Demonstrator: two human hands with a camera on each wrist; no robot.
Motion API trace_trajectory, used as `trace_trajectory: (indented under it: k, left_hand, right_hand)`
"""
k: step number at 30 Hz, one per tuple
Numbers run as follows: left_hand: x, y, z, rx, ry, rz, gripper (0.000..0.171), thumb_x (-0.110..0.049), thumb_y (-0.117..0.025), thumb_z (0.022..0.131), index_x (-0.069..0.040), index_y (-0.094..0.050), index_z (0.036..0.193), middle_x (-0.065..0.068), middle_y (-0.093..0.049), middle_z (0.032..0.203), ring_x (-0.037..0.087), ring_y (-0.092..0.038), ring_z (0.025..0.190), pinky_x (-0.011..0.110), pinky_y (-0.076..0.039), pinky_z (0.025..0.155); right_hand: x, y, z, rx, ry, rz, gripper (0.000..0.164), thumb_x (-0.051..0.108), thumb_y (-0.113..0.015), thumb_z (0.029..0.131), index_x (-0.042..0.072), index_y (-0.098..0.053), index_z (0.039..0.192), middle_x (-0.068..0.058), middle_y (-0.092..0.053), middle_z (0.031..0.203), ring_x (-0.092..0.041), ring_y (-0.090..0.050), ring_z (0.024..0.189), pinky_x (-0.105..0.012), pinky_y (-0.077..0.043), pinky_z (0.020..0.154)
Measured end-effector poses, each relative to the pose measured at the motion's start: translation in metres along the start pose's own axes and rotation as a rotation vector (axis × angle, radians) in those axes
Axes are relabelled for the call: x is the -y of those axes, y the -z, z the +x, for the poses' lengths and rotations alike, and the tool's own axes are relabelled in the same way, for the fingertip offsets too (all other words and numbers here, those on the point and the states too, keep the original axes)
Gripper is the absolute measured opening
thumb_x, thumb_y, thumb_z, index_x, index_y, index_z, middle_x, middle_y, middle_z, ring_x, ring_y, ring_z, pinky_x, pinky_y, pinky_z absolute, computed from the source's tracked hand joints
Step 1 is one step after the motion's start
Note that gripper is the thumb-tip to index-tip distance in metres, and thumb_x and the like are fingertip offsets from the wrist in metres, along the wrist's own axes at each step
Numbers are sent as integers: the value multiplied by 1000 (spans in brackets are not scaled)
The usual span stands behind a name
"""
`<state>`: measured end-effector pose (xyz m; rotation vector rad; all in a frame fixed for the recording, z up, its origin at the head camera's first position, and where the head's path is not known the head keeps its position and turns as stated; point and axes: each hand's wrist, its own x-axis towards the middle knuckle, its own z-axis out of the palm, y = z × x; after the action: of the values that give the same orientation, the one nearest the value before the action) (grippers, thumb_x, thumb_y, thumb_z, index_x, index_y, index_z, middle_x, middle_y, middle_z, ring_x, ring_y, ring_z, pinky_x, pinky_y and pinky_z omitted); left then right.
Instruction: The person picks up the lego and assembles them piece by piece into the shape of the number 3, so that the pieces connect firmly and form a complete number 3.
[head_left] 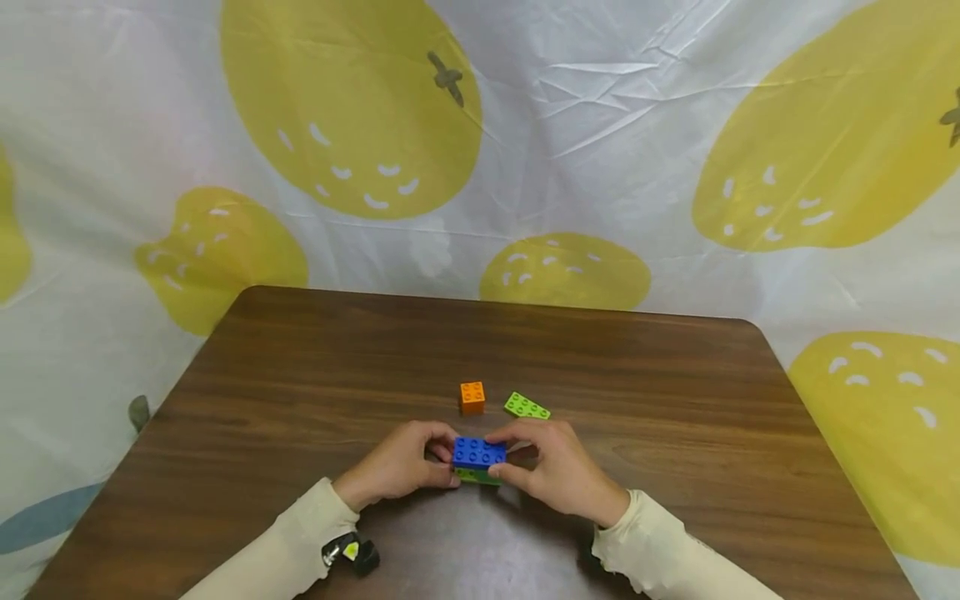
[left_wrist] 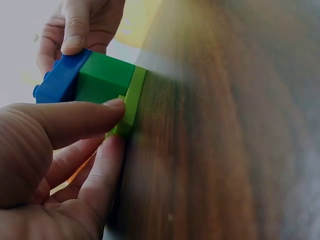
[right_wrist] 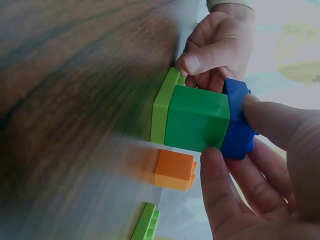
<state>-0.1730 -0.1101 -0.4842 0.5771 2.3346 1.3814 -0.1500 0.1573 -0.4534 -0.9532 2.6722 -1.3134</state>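
A small stack stands on the table between both hands: a lime green plate brick point(right_wrist: 164, 107) at the bottom, a darker green brick point(right_wrist: 197, 119) above it, and a blue brick point(head_left: 478, 452) with studs on top. My left hand point(head_left: 401, 463) pinches one end of the lime plate brick between thumb and fingers, as the left wrist view shows. From the other side, my right hand point(head_left: 561, 472) grips the blue brick, with a fingertip touching the darker green one. In the right wrist view the blue brick overhangs the green one toward the left hand.
Just beyond the stack sits an orange brick point(head_left: 472, 398) with studs up. To its right lies another lime green piece point(head_left: 527, 406), narrower at one end. The brown wooden table point(head_left: 315, 375) meets a fruit-print cloth point(head_left: 420, 250) at its far edge.
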Motion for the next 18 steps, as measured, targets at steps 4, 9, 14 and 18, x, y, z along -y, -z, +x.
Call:
trace_trajectory:
  k: [4, 9, 14, 18]
  left_hand:
    - [2, 1, -2, -1, 6, -50, 41, -14, -92, 80, -7, -74, 115, 4, -76, 102, 15, -68, 94, 22, -56, 80]
    - [3, 3, -5, 7, 2, -127, 47, -13, -91, 82, -5, -71, 124, 8, -74, 116, 18, -71, 102, 21, -59, 85]
    - [3, 5, -9, 20, 6, -151, 48, -16, -90, 85, -6, -70, 127, 10, -73, 122, 22, -71, 108, 21, -59, 86]
    - [1, 6, -11, 18, -12, -185, 48, -15, -89, 86, -5, -69, 128, 12, -72, 122, 25, -70, 110, 23, -60, 90]
  right_hand:
    - [1, -1, 1, -2, -1, 13, 34, 19, -89, 88, 14, -77, 119, -2, -79, 112, -14, -77, 93, -35, -66, 80]
    - [0, -1, 2, 2, 4, 2, 34, 21, -88, 88, 14, -77, 119, -2, -79, 110, -13, -77, 93, -38, -66, 80]
    - [1, 1, 1, 8, -1, -9, 33, 23, -87, 90, 15, -76, 120, 0, -79, 111, -12, -76, 94, -39, -66, 80]
    - [0, 4, 2, -1, -16, 42, 30, 21, -83, 93, 9, -76, 119, -2, -78, 113, -15, -77, 93, -36, -66, 81]
